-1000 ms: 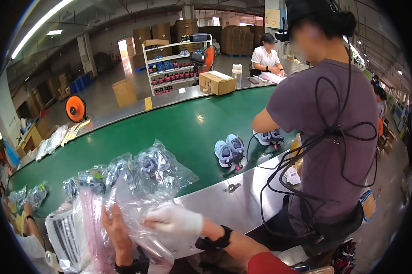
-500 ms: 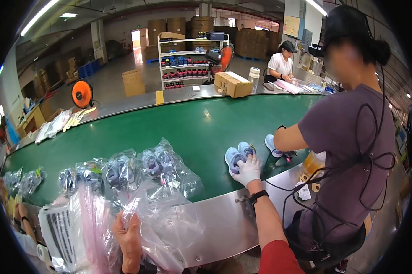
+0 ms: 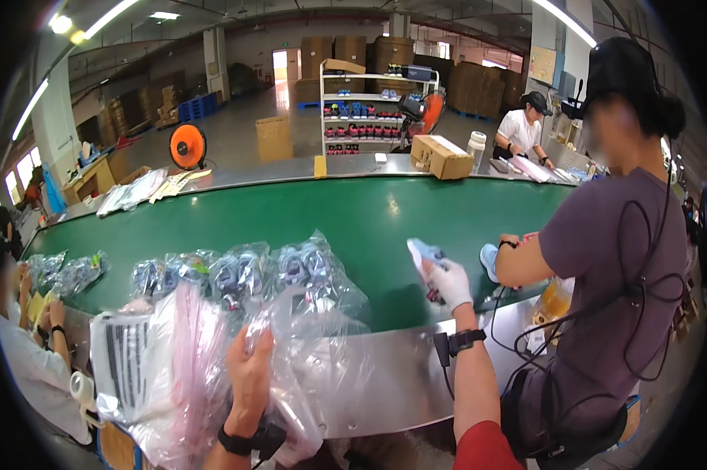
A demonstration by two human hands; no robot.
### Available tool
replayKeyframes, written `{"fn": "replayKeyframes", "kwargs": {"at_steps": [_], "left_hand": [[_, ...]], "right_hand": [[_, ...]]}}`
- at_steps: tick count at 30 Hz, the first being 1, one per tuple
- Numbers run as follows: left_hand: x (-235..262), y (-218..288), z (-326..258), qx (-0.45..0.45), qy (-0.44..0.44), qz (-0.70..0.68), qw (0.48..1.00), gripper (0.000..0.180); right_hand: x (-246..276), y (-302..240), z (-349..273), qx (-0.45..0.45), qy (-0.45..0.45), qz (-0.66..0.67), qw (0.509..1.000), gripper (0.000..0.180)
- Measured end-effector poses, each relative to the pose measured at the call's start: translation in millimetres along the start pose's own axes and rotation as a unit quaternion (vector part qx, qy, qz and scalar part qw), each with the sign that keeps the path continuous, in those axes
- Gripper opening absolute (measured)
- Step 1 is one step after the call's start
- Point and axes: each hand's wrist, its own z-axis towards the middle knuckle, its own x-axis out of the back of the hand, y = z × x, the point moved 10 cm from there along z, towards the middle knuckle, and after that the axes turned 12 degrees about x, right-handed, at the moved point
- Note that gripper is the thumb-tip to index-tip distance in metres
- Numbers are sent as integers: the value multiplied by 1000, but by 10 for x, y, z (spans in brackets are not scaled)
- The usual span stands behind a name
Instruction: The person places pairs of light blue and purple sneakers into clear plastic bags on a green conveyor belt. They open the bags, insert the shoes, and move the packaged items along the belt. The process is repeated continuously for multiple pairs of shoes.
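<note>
My right hand (image 3: 450, 288), in a white glove, is closed on a pair of light blue sneakers (image 3: 422, 252), raised and tilted over the green belt; the second shoe is mostly hidden behind the fingers. My bare left hand (image 3: 248, 374) pinches a clear plastic bag (image 3: 334, 352) between thumb and fingers, over the metal edge. Just beyond that hand, bagged sneakers (image 3: 306, 265) sit in a row on the belt. Beside my left wrist lies a stack of clear and pinkish plastic bags (image 3: 177, 345).
At my right a co-worker (image 3: 624, 235) handles another light blue sneaker (image 3: 489, 262); dark cables hang near my right arm. The green conveyor belt (image 3: 291, 207) crosses in front. A cardboard box (image 3: 441, 157) and bottle (image 3: 476, 149) stand on its far ledge. Another person (image 3: 36, 345) works at the left.
My right hand has lifted the sneakers off the belt and tilted them. My left hand still holds the plastic bag. The whole view has shifted, with things now appearing further right.
</note>
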Motion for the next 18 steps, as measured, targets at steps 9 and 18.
{"fn": "replayKeyframes", "kwargs": {"at_steps": [9,18], "left_hand": [[48,69,-31,-26,-40,-85,995,17],[-885,499,-857,-295,-186,236,907,15]], "right_hand": [[-232,-1399,-1452,206,-198,524,802,59],[-1500,-2000,-2282,535,-145,-156,818,23]]}}
